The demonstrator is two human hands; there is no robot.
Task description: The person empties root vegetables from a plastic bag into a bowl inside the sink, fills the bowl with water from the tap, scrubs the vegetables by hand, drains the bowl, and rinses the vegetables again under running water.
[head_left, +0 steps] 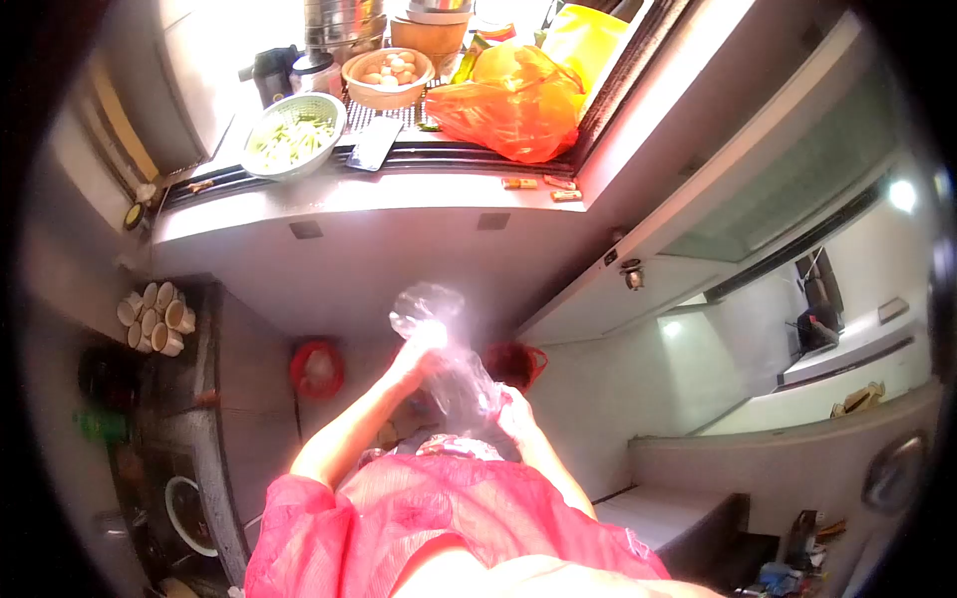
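Note:
A clear, crumpled plastic bag point(464, 387) hangs in front of my body, held between both hands. My left hand point(424, 349) is closed around its upper part, and a loose end of the film puffs out above the fist. Lower down and to the right, my right hand point(513, 411) grips the bag's other side. Glare washes out the left fingers, and I see nothing distinct inside the bag.
On the window sill ahead stand a colander of cut green vegetables point(292, 140), a bowl of eggs point(389, 75), a phone point(375, 145), and an orange plastic bag point(513, 105). A red basin point(317, 369) is on the floor; several cups point(158, 317) stand left.

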